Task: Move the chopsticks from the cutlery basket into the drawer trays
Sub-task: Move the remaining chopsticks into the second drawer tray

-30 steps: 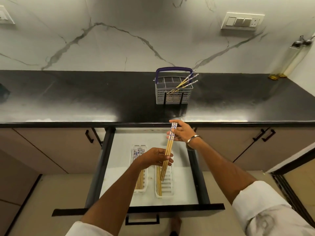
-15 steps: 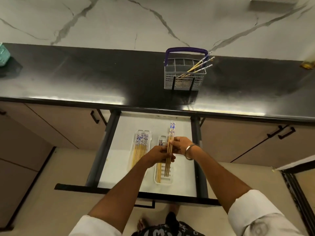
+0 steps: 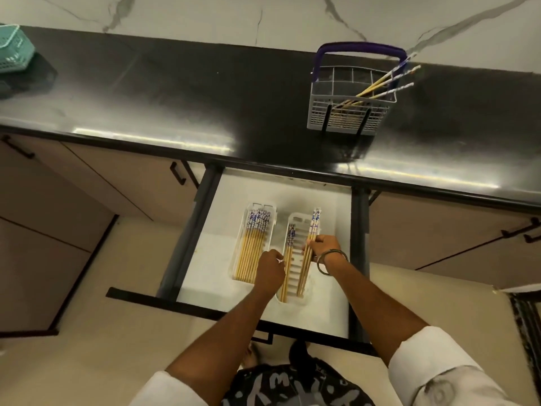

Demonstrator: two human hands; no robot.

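Observation:
A grey cutlery basket (image 3: pixel 348 118) with a purple handle stands on the black counter and holds a few chopsticks (image 3: pixel 386 83) leaning right. Below, the open drawer (image 3: pixel 210 250) has two white trays. The left tray (image 3: pixel 257 208) is full of chopsticks. My right hand (image 3: pixel 323 247) is shut on a bundle of chopsticks (image 3: pixel 313 227), held low along the right side of the right tray (image 3: pixel 298 219). My left hand (image 3: pixel 270 266) is closed at the left edge of that tray, beside a chopstick pair (image 3: pixel 288 253) lying in it.
A teal basket (image 3: pixel 13 48) sits at the counter's far left. Closed cabinet doors with black handles (image 3: pixel 178 172) flank the drawer. The drawer's front edge (image 3: pixel 187 306) is near my body. Marble wall behind the counter.
Both hands came down into the drawer. The bundle went from held up over the drawer to lying along the right tray. My left hand let go of it and shifted left.

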